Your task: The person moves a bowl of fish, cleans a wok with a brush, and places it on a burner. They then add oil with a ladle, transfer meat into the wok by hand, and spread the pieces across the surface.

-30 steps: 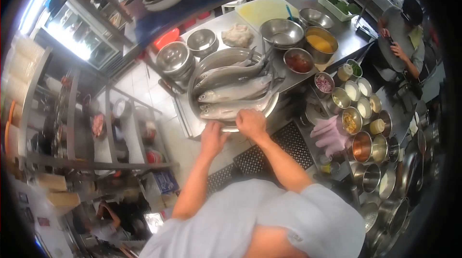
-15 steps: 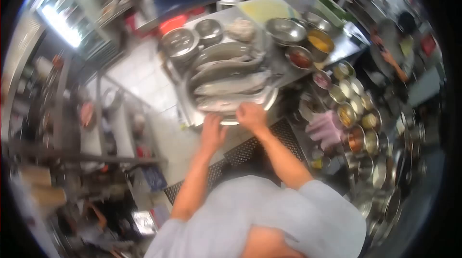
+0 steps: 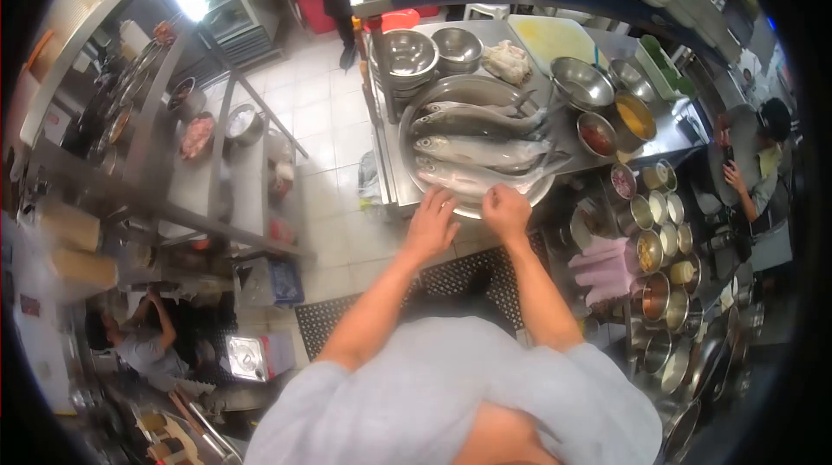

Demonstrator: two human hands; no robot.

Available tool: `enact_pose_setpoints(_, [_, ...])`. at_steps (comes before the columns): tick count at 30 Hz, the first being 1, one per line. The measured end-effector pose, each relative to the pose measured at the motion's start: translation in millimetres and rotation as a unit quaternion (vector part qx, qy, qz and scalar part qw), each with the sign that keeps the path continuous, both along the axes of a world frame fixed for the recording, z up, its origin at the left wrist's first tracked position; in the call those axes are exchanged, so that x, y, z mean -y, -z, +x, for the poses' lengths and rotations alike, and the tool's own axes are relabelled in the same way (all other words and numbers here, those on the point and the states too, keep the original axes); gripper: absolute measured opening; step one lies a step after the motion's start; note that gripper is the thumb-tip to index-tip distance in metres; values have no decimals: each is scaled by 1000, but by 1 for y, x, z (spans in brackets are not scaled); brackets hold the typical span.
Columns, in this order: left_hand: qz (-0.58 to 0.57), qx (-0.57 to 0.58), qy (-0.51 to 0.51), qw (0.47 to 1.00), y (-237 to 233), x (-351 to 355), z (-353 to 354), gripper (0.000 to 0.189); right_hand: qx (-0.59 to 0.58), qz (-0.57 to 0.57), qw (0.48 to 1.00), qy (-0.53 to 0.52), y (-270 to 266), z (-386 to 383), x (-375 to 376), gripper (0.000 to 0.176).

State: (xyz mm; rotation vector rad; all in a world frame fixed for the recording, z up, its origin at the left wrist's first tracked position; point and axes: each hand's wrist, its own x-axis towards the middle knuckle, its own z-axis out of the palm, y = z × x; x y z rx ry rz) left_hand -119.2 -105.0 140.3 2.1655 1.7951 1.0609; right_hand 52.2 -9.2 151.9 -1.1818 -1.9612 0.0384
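Steel counter under a wide basin, with at least four fish lying side by side inside it. They look whole, heads and tails on, and no cuts show; whether they have been cleaned I can't tell. Both hands are at the near rim, just beside the closest fish: the left hand loosely open, the right hand curled, its grip unclear.

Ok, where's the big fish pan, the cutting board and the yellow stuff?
Pan [image 3: 464,90]: head view, on its bare far inner wall.
Cutting board [image 3: 548,39]: head view, on its flat top.
Yellow stuff [image 3: 636,118]: head view, on its surface.
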Motion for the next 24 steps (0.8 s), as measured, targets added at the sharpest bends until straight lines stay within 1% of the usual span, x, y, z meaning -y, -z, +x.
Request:
enact_pose_setpoints(3, [-10,-14,21,1000,2,-1,-4,55,28,-53,998,18,1,1,2,13])
enact_pose_setpoints(4, [-13,-25,14,1000,1,-2,-3,58,41,-41,998,26,4,3,3,14])
enact_pose_setpoints(7, [-26,-36,18,999,6,-1,-1,64,6,-32,999,1,6,8,0,12])
enact_pose_setpoints(10, [-15,-34,44,998,2,-1,-2,66,-1,-43,999,9,12,7,-3,13])
enact_pose_setpoints(13, [-9,-61,59,996,0,-1,-4,68,-17,-23,999,17,14,7,-1,14])
enact_pose_setpoints(14, [-4,-69,62,996,1,0,-4,68,-3,-24,1000,16,16,8,-2,15])
enact_pose_setpoints(19, [-15,-54,77,995,-1,0,-5,69,-15,-53,998,13,10,8,1,14])
enact_pose_setpoints(22, [-22,-79,76,994,3,-2,-3,72,-40,-63,997,-1,13,12,-3,15])
enact_pose_setpoints(24, [-42,-90,75,992,1,-1,0,75,1,-125,992,-8,14,14,-15,19])
